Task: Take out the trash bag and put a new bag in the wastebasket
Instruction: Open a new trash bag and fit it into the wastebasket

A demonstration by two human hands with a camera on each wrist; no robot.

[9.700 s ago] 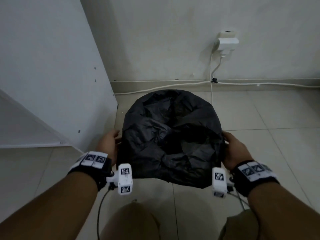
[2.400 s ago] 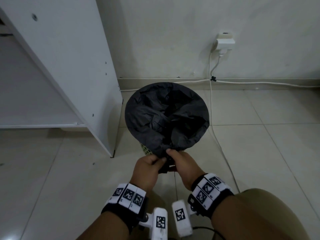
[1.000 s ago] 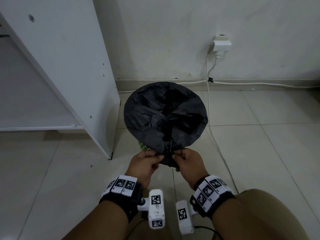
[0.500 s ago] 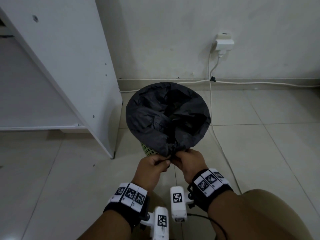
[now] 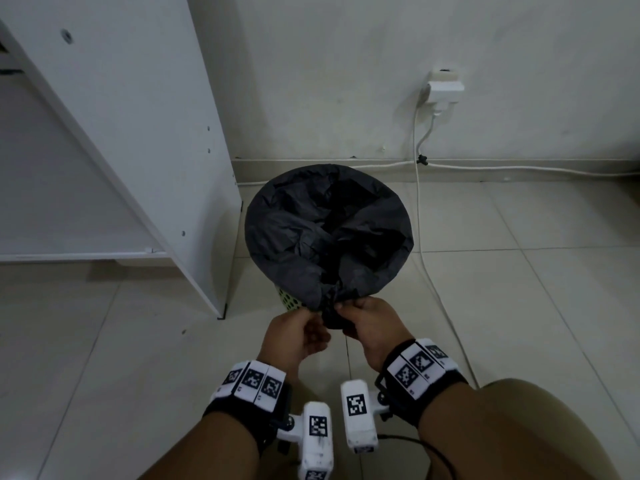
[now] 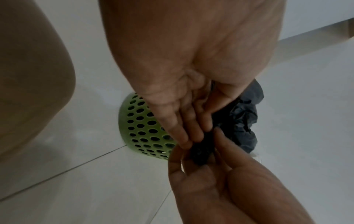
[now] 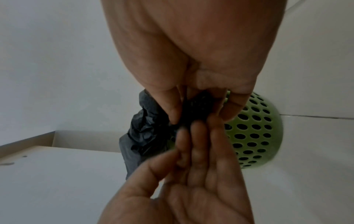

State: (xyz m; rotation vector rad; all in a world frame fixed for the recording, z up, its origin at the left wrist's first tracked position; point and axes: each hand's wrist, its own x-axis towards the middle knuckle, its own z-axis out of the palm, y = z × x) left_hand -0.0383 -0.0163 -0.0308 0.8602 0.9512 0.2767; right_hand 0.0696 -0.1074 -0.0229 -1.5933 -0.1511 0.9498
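Note:
A black trash bag (image 5: pixel 329 233) lines the green perforated wastebasket (image 5: pixel 289 301), its edge folded over the rim. At the near rim, a gathered bunch of bag slack (image 5: pixel 330 315) hangs between my hands. My left hand (image 5: pixel 301 332) pinches this bunch from the left and my right hand (image 5: pixel 370 327) pinches it from the right. In the left wrist view my left fingers (image 6: pixel 184 133) and the right hand (image 6: pixel 206 174) meet on the dark bunch (image 6: pixel 202 151) in front of the basket (image 6: pixel 141 128). The right wrist view shows the bunch (image 7: pixel 197 109) between my right fingers (image 7: pixel 172 112).
The basket stands on a tiled floor (image 5: pixel 519 306) beside a white cabinet panel (image 5: pixel 156 133) on its left. A white cable (image 5: pixel 424 258) runs from a wall plug (image 5: pixel 445 90) down past the basket's right side. My knee (image 5: pixel 519 427) is at the lower right.
Both hands stay at the near rim, working the gathered slack. The bunch now hangs a little lower between them than half a second ago.

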